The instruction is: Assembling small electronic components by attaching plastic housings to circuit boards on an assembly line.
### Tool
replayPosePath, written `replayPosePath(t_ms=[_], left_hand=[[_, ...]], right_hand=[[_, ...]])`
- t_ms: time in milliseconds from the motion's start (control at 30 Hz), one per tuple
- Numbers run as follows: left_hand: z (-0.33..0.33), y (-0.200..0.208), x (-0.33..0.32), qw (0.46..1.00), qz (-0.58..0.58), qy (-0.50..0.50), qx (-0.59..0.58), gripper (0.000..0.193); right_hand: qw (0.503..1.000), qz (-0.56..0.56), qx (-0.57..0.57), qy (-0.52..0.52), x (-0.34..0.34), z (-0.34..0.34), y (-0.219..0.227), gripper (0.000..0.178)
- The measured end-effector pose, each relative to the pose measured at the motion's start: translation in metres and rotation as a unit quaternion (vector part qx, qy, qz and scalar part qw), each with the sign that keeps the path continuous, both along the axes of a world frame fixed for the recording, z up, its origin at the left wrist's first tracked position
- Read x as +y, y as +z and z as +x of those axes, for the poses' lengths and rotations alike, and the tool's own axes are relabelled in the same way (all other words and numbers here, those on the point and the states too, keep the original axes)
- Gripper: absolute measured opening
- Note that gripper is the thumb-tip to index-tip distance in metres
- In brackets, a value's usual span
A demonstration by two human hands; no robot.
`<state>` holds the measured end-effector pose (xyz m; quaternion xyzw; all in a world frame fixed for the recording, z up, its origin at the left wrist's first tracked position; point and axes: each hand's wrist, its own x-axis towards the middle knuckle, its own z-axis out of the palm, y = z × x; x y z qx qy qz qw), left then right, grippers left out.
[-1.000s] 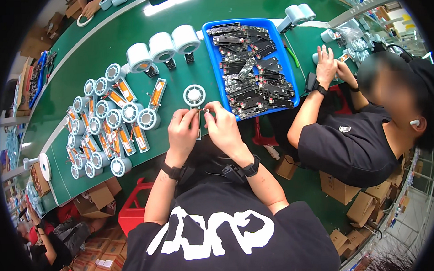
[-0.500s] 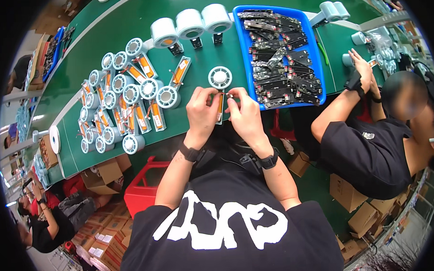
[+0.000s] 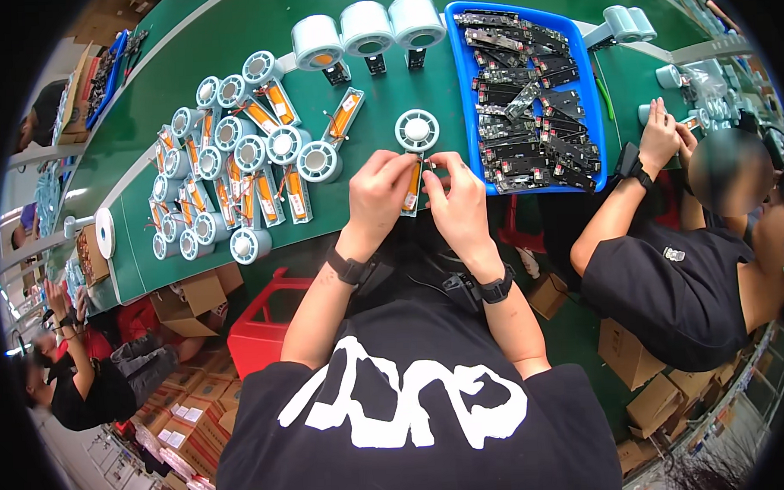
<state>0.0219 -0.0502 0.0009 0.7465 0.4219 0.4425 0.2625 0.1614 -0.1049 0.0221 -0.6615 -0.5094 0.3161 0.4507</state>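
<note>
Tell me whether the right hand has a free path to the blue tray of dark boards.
Probably yes: the right hand sits just left of the blue tray, with only bare green table between, though its fingers are busy on an orange part.

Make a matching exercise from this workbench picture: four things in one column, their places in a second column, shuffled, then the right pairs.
Things:
1. flat orange rectangular pack
2. blue plastic tray of dark circuit boards
3. three white tape rolls
4. white round fan-like disc

Places:
A. along the far edge of the green bench
B. pinched between left hand and right hand
C. just beyond the fingertips
D. right of the hands

Pairs: 1-B, 2-D, 3-A, 4-C
</note>
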Motion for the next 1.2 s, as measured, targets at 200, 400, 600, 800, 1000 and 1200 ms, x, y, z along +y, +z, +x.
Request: replayPosePath(t_ms=[200, 400, 600, 800, 1000, 1200], left_hand=[[-0.01, 0.006, -0.011, 0.975, 0.124, -0.018, 0.184, 0.035], [-0.006, 0.011, -0.01, 0.961, 0.109, -0.036, 0.253, 0.043], [-0.01, 0.014, -0.006, 0.943, 0.131, -0.08, 0.294, 0.046], [-0.012, 0.008, -0.005, 0.957, 0.103, -0.089, 0.257, 0.044], [-0.015, 0.011, -0.001, 0.96, 0.088, -0.101, 0.247, 0.039], [-0.013, 0.015, 0.002, 0.946, 0.073, -0.122, 0.29, 0.034]], right_hand=[[0.999, -0.012, -0.045, -0.013, 0.0, -0.002, 0.003, 0.021], [0.986, 0.068, -0.151, -0.013, -0.005, -0.01, 0.003, 0.027], [0.987, 0.082, -0.135, 0.001, -0.009, -0.006, 0.006, 0.033], [0.991, 0.076, -0.108, 0.005, -0.01, -0.006, 0.008, 0.034], [0.983, 0.097, -0.156, 0.022, -0.009, -0.013, 0.008, 0.033], [0.985, 0.087, -0.15, 0.006, -0.011, -0.014, 0.012, 0.034]])
